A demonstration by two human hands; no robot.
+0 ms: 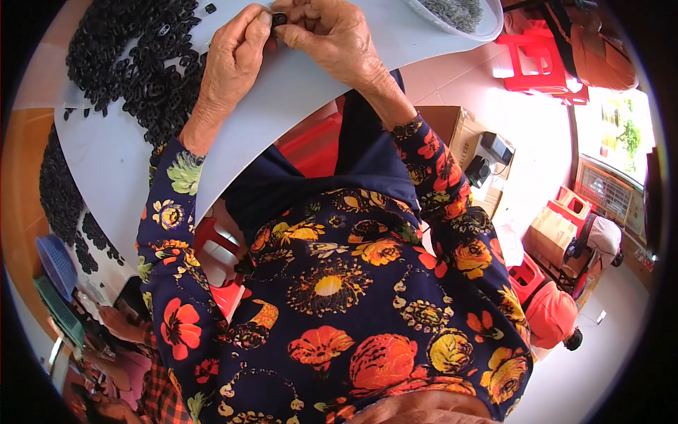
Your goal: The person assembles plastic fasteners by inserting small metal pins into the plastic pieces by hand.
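Over the near part of the pale table [296, 92], my two hands meet at the top middle of the view. A small black plastic piece [280, 20] sits between their fingertips. My left hand [239, 53] pinches it between thumb and forefinger. From the other side, my right hand [335, 41] closes on it with its thumb underneath and fingers curled. The fingers partly hide the piece, so its exact kind does not show. Left of my left hand spreads a heap of small black ring-like plastic pieces [145, 71], some scattered close to my wrist.
A clear tub [492, 27] of tiny greyish pieces stands at the table's edge, right of my right hand. Another black heap [60, 187] lies far left, near a blue basket [56, 265] and a green basket [58, 311]. Red stools [533, 63], a cardboard box [459, 131] and other people surround the table.
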